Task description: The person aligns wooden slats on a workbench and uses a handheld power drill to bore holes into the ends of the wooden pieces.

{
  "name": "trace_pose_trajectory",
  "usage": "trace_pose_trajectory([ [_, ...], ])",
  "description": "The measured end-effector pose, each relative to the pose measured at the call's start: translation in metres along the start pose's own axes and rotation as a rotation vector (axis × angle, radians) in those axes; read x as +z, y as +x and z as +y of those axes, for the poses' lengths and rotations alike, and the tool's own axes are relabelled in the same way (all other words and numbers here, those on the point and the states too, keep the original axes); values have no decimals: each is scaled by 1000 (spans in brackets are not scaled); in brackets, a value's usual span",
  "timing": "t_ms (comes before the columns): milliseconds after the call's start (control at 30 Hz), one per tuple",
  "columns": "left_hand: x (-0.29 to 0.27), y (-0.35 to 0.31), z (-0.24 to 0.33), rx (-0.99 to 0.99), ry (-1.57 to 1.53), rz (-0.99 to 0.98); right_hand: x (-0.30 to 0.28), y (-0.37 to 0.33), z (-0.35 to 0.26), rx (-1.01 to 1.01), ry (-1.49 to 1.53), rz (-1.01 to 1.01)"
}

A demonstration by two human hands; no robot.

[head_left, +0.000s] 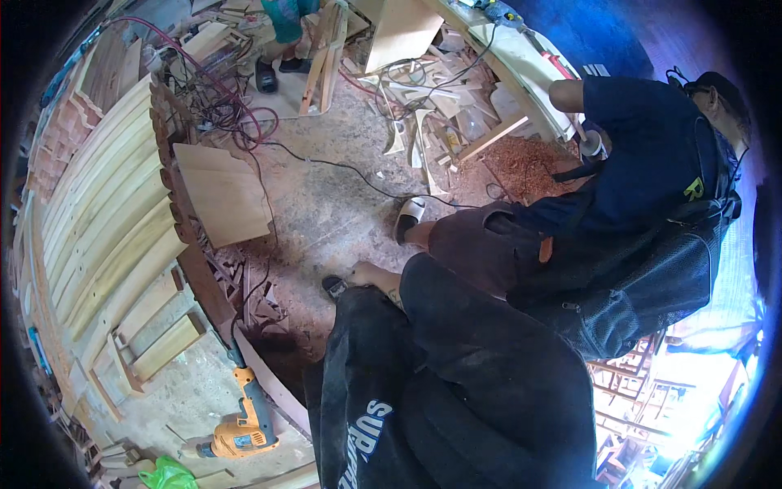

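Neither of my hands shows; only my black shirt point(456, 391) and one sandalled foot point(336, 285) are in the picture. Closest to me on the left, an orange corded power drill point(244, 436) lies on its side on the workbench point(204, 383). Its cord runs off the bench edge beside a short pale wood block point(169, 346). Further along, a row of long curved wooden slats point(114, 244) rests side by side. On my right stands a co-worker point(643, 163) in dark clothes with a black backpack, one arm bent toward a white cylindrical object point(592, 145).
Black cable point(350, 167) crosses the concrete floor point(326, 204). A thin board point(224, 196) leans by the slats. Wood offcuts point(423, 94) and reddish shavings point(521, 171) lie below another bench point(521, 57). A second person's legs point(285, 33) stand at the back.
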State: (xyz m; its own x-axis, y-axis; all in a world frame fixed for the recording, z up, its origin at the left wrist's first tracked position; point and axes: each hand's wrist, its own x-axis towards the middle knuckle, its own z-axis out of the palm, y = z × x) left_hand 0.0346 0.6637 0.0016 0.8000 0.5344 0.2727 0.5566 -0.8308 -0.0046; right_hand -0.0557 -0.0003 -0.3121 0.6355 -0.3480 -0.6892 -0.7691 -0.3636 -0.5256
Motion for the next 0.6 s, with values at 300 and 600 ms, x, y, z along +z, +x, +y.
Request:
trace_pose_trajectory([
  [300,-6,-1,4,46,53,57,0,0,-1,56,-82,-38],
  [600,5,21,34,106,-1,69,-10,-1,-1,109,-31,38],
])
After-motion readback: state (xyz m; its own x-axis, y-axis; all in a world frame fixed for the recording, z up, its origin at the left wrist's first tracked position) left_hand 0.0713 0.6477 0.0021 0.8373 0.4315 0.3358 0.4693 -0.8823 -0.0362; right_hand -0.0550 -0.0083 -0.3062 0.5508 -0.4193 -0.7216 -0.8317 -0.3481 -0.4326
